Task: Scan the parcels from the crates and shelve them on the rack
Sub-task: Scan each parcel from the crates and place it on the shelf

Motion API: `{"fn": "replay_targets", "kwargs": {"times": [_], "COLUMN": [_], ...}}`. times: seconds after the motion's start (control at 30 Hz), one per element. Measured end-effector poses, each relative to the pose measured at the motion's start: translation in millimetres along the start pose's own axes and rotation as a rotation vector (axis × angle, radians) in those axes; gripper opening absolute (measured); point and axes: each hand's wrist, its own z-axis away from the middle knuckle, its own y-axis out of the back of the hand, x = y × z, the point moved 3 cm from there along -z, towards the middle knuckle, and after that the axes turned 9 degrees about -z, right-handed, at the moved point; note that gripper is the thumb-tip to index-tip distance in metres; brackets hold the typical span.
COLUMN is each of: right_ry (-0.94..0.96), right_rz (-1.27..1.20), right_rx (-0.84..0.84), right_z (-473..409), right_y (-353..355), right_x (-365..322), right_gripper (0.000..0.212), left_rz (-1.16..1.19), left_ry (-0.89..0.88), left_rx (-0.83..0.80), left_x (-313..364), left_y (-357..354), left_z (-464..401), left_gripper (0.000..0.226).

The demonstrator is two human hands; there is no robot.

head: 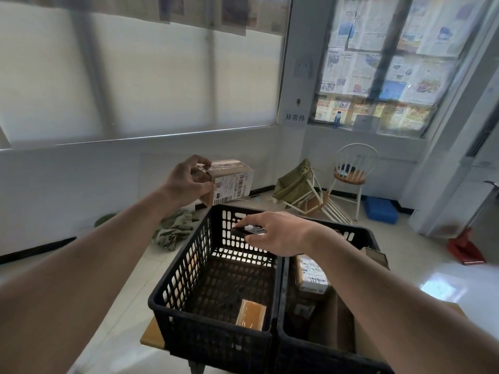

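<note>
My left hand [189, 182] grips a small cardboard parcel [232, 182] by its left end and holds it in the air above the far rim of the left black crate [167, 300]. Its white barcode label faces me. My right hand [275, 233] holds a small black scanner [247, 231] just below the parcel, thumb on top of it. One small brown parcel [251, 314] lies at the front of the left crate. The right black crate [318, 349] holds a labelled parcel [312, 273] and more cardboard boxes.
Both crates sit on a wooden table [151, 337]. Behind it stand a white chair [351, 171], a tipped chair with a green bag [294, 184], a blue tray [380, 210] and a red dustpan [464, 249]. Green cloth [175, 228] lies on the floor at left.
</note>
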Motion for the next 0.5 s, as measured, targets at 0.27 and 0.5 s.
{"fn": "replay_targets", "kwargs": {"times": [0.27,0.5], "right_ry": [-0.015,-0.045], "right_rz": [-0.021,-0.554], "right_rx": [0.045,0.46], "right_z": [-5.1,-33.4], "right_y": [-0.1,-10.1], "right_x": [0.2,3.3], "right_gripper": [0.045,0.042], "left_rz": [0.056,0.305], "left_ry": [0.027,0.145], "left_rx": [0.002,-0.142], "left_x": [-3.1,-6.2], "left_y": [3.1,11.3], "left_z": [-0.3,4.8], "left_gripper": [0.053,0.077]}}
